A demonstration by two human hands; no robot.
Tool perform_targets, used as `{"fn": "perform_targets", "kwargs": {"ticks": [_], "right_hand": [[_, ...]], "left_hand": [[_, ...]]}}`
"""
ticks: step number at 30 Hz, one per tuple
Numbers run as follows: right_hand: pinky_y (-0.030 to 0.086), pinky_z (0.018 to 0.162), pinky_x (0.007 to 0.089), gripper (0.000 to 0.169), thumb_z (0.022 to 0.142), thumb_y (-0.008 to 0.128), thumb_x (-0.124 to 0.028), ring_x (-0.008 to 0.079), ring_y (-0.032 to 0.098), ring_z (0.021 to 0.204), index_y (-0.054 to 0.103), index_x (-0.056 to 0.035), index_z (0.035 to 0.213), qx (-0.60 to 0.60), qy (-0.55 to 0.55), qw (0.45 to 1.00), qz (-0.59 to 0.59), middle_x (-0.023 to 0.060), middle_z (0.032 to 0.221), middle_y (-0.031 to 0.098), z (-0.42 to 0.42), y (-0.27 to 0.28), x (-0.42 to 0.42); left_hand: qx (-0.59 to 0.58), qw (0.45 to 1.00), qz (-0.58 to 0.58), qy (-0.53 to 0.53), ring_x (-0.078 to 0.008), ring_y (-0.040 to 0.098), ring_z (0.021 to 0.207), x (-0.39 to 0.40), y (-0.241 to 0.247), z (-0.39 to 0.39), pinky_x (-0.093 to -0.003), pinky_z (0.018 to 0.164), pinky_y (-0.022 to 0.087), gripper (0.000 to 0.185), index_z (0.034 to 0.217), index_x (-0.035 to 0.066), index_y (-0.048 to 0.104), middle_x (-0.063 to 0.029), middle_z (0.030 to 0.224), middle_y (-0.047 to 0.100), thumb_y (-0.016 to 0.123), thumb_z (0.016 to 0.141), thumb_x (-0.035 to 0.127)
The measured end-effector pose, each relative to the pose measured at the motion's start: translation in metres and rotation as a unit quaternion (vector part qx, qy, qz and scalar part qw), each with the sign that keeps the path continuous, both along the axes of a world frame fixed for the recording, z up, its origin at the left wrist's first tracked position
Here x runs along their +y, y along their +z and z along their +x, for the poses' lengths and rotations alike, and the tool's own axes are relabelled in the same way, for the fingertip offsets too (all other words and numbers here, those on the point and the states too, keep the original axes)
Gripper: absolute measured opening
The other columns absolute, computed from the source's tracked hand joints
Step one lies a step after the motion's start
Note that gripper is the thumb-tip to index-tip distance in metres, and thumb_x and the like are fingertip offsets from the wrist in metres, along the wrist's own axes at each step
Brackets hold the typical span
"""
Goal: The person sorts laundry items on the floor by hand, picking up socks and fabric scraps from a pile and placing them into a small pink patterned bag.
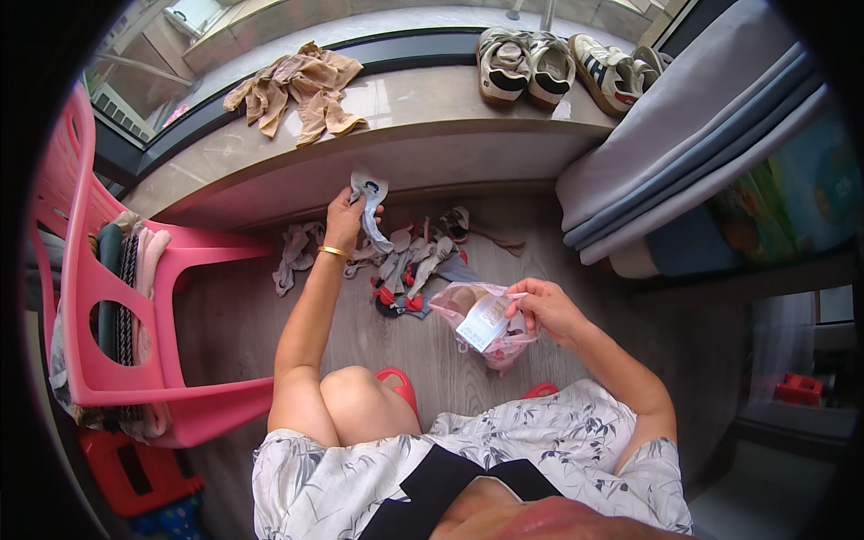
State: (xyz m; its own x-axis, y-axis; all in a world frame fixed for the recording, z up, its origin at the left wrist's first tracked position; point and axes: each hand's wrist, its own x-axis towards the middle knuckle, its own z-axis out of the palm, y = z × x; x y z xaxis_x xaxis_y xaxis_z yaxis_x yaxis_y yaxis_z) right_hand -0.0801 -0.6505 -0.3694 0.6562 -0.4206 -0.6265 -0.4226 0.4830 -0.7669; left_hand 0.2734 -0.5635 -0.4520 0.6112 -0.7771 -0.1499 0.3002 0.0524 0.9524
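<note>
My left hand [347,219] grips a pale sock [372,210] with a dark printed motif, held up above the floor near the sill's front wall. Below it lies a loose pile of socks [422,260], mostly grey and white with red parts. Another crumpled greyish sock [295,253] lies to the left of the pile. My right hand [545,310] pinches the rim of a pink plastic bag [503,358]. In the bag's mouth sits a white printed card or packet [483,325], with tan fabric behind it. Whether my right fingers also hold the card I cannot tell.
A pink plastic chair [169,385] stacked with folded clothes [128,297] stands at left. On the stone sill [418,101] lie tan hosiery [304,88] and white sneakers [526,67]. Grey and blue curtains [682,155] hang at right. Red slippers [403,391] are on my feet.
</note>
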Motion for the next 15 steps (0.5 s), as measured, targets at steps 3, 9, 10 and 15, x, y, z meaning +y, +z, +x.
{"fn": "perform_targets", "kwargs": {"ticks": [3, 9, 10, 15], "right_hand": [[0.041, 0.040, 0.0203, 0.022, 0.079, 0.047, -0.001, 0.0056, 0.046, 0.044, 0.054, 0.0015, 0.099, 0.002, 0.001, 1.000, -0.002, 0.0076, 0.076, 0.063, -0.001, 0.001, 0.000], [0.040, 0.040, 0.0200, 0.018, 0.080, 0.049, -0.002, 0.0053, 0.046, 0.043, 0.056, -0.0012, 0.097, 0.015, -0.002, 1.000, -0.022, 0.0069, 0.076, 0.064, 0.006, -0.003, 0.004], [0.040, 0.040, 0.0204, 0.018, 0.081, 0.048, -0.002, 0.0054, 0.045, 0.043, 0.056, -0.0014, 0.097, 0.004, 0.001, 1.000, -0.017, 0.0069, 0.076, 0.064, 0.001, -0.011, 0.002], [0.036, 0.040, 0.0170, 0.017, 0.082, 0.049, -0.005, 0.0032, 0.043, 0.044, 0.055, 0.0000, 0.097, 0.006, 0.000, 1.000, -0.024, 0.0056, 0.076, 0.064, -0.006, -0.017, 0.000]], "left_hand": [[0.040, 0.999, -0.017, -0.014, -0.0206, 0.063, 0.078, 0.001, 0.005, 0.000, -0.0312, 0.064, 0.055, 0.025, 0.109, -0.001, 0.051, -0.0109, 0.094, 0.060, 0.043, 0.086, -0.002], [0.188, 0.974, -0.099, -0.072, -0.0255, 0.057, 0.097, 0.014, -0.003, 0.018, -0.0404, 0.089, 0.045, 0.039, 0.112, -0.004, 0.048, -0.0139, 0.106, 0.057, 0.040, 0.074, -0.006], [0.211, 0.965, -0.115, -0.106, -0.0259, 0.055, 0.100, 0.012, -0.011, 0.017, -0.0414, 0.092, 0.042, 0.038, 0.112, -0.004, 0.047, -0.0145, 0.109, 0.056, 0.040, 0.075, -0.006], [0.254, 0.943, -0.113, -0.180, -0.0374, 0.045, 0.116, 0.013, -0.008, 0.011, -0.0488, 0.099, 0.038, 0.047, 0.125, -0.005, 0.034, -0.0262, 0.128, 0.041, 0.038, 0.078, -0.007]]}}
